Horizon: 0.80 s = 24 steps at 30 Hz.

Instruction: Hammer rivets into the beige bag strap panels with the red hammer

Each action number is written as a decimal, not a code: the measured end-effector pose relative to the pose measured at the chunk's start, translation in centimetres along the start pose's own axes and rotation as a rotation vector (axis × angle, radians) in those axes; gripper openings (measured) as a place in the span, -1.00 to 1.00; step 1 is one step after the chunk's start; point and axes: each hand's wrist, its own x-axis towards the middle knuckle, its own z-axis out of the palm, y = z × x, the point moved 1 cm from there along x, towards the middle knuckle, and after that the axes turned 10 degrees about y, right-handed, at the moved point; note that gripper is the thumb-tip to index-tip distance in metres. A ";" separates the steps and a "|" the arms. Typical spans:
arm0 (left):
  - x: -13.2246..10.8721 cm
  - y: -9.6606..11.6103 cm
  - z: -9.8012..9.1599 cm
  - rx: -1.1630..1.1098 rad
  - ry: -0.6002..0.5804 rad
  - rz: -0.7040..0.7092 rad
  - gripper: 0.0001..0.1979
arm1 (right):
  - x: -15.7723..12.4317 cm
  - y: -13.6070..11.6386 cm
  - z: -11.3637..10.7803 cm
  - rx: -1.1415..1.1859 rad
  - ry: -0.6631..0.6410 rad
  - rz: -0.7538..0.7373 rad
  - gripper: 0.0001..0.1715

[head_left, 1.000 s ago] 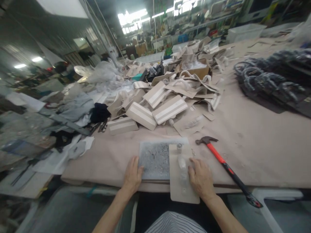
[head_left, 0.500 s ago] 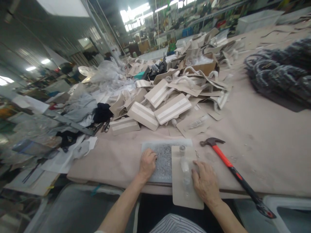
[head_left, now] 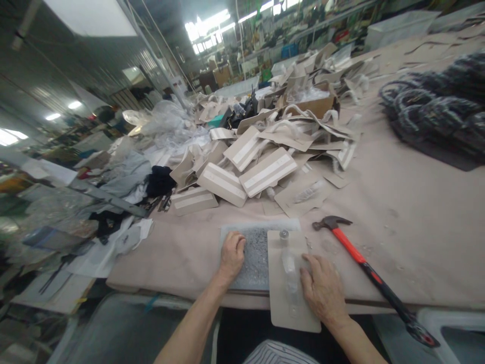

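A beige panel (head_left: 276,283) with rounded corners overhangs the table's front edge. A plastic-wrapped strip (head_left: 291,275) runs down its middle, with a round metal piece (head_left: 284,234) at the far end. My right hand (head_left: 325,290) grips the panel's right edge, its thumb against the side. Under the panel's far part lies a grey, pitted plate (head_left: 255,258). My left hand (head_left: 232,257) rests on the plate's left part, fingers curled in and pressed together; whatever they hold, if anything, is hidden. To the right, a claw hammer (head_left: 350,247) with a red and black handle lies on the table.
Beyond the plate, a heap of similar beige panels (head_left: 269,172) with white strips spreads over the table (head_left: 397,202). Dark plastic-wrapped handles (head_left: 439,108) are piled at right. Clear plastic bags (head_left: 159,119) and a dark cloth (head_left: 161,180) lie at left.
My view has shifted slightly. The panel's near end has swung a little to the right with my right hand. My left hand stays on the plate, its fingers curled a bit more.
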 end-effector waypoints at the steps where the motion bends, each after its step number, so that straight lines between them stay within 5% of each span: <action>1: -0.1 0.1 0.1 -0.011 -0.025 -0.004 -0.83 | 0.0 0.0 0.0 0.002 0.000 0.003 -0.68; 6: -0.6 0.0 0.1 0.031 -0.124 0.071 -0.91 | 0.0 -0.1 -0.2 0.004 -0.002 0.014 -0.69; 13: -0.1 -0.5 1.1 0.186 -0.103 0.204 -0.81 | 0.0 0.0 -0.1 0.020 -0.006 0.010 -0.68; 21: 4.0 -2.1 -0.4 0.192 0.185 0.040 -0.85 | 0.0 -0.2 -0.3 0.013 -0.016 0.026 -0.70; 24: 4.4 -1.9 -0.9 0.090 0.182 0.013 -0.87 | -0.1 -0.1 -0.1 0.019 -0.018 0.032 -0.69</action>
